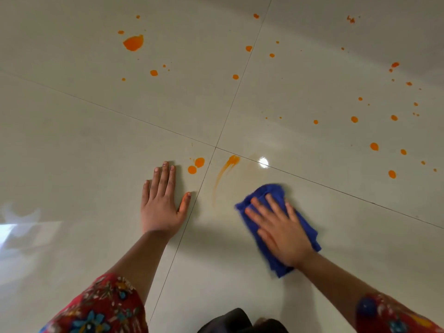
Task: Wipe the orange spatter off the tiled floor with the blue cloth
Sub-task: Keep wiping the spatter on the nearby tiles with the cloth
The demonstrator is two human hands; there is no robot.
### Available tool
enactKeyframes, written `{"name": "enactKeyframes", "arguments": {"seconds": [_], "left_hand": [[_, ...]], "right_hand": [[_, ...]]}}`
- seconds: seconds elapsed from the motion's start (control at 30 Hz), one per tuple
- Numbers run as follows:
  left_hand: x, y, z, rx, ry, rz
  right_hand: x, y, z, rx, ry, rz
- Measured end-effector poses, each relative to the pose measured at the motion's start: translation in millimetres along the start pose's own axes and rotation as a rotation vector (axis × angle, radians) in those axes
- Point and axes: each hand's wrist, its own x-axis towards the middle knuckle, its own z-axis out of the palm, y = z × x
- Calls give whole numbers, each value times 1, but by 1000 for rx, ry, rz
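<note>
My right hand (278, 230) lies flat on the crumpled blue cloth (271, 192), pressing it onto the glossy tiled floor (84, 152); the hand is blurred. My left hand (162, 200) rests palm down on the tile, fingers spread, its thumb stained orange. Between my hands runs a curved orange smear (227, 168). Two orange drops (195, 165) sit just beyond my left fingertips. A large orange blotch (133, 42) lies far up on the left, and several small orange spots (374, 146) dot the tiles to the right.
Dark grout lines cross at a tile corner (215, 147) just beyond my hands. A bright light reflection (263, 162) glares on the floor. A dark shape (240, 320) shows at the bottom edge, and red flowered sleeves (101, 306) cover my forearms.
</note>
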Motion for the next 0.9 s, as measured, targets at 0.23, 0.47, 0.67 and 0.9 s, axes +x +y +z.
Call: {"name": "enactKeyframes", "arguments": {"seconds": [0.23, 0.47, 0.67, 0.9], "left_hand": [[-1, 1, 0, -12, 8, 4], [-6, 3, 1, -90, 67, -39], [-7, -1, 2, -112, 137, -144], [-7, -1, 3, -168, 186, -226]], "right_hand": [[75, -32, -14, 78, 51, 134], [110, 6, -16, 82, 68, 221], [162, -45, -29, 108, 43, 78], [176, 10, -30, 80, 50, 194]]}}
